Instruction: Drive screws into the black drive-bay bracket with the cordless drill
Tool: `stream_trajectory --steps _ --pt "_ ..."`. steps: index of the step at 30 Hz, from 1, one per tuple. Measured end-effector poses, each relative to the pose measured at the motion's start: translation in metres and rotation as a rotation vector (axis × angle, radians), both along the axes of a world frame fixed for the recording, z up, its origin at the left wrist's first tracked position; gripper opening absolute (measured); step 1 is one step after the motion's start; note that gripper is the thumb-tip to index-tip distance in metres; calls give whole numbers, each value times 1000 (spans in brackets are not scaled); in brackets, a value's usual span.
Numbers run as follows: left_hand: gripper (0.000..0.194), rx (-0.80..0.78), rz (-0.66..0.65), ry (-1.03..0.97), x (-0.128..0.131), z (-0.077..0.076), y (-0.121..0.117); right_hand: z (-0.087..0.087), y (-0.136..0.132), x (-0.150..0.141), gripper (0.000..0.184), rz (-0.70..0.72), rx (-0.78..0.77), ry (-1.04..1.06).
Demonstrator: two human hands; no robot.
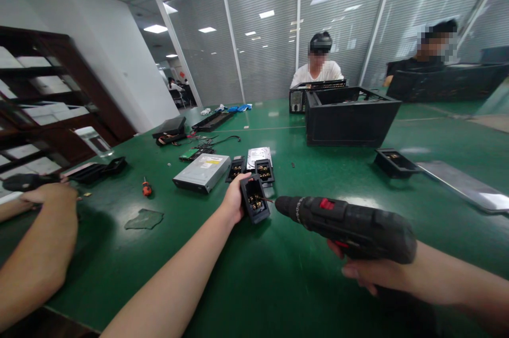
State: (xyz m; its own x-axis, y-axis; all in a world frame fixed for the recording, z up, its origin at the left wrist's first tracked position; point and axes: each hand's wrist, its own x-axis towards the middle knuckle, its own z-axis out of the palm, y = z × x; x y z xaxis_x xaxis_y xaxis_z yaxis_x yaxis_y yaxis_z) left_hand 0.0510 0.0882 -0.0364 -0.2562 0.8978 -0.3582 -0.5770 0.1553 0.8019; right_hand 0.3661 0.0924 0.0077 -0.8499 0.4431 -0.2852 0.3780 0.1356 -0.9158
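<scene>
My left hand (234, 201) is closed around a black plastic box (255, 201), tilted with its open side toward me. Brass-coloured screws or terminals show inside. A black cordless drill (345, 221) is gripped in my right hand (377, 273), its thin bit pointing left. The bit's tip is at the box; whether it touches a screw I cannot tell. Just behind the box lie two similar black boxes, one on the left (236, 169) and one on the right (264, 170), with a silver hard drive (258, 155) beside them.
An optical drive (202, 172), a red screwdriver (146, 188) and a green cloth-like scrap (143, 219) lie left. Another black box (395, 163) and a silver panel (463, 184) lie right. A computer case (345, 120) stands at the back. A co-worker's arm (43, 242) with a drill occupies the left.
</scene>
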Motion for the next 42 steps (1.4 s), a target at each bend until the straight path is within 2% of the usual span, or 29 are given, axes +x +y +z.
stream_trajectory --steps 10,19,27,35,42 --pt "29 -13 20 -2 4 5 -1 -1 1 0 26 9 11 14" --pt "28 -15 25 25 2 2 1 0 1 1 21 -1 7 15" --pt "29 2 29 18 4 3 0 -5 3 2 28 -19 -10 -17" --pt "31 8 11 10 3 3 1 3 0 0 20 -5 6 -25" --pt "32 5 9 18 2 0 1 1 1 -1 25 -3 -1 -6"
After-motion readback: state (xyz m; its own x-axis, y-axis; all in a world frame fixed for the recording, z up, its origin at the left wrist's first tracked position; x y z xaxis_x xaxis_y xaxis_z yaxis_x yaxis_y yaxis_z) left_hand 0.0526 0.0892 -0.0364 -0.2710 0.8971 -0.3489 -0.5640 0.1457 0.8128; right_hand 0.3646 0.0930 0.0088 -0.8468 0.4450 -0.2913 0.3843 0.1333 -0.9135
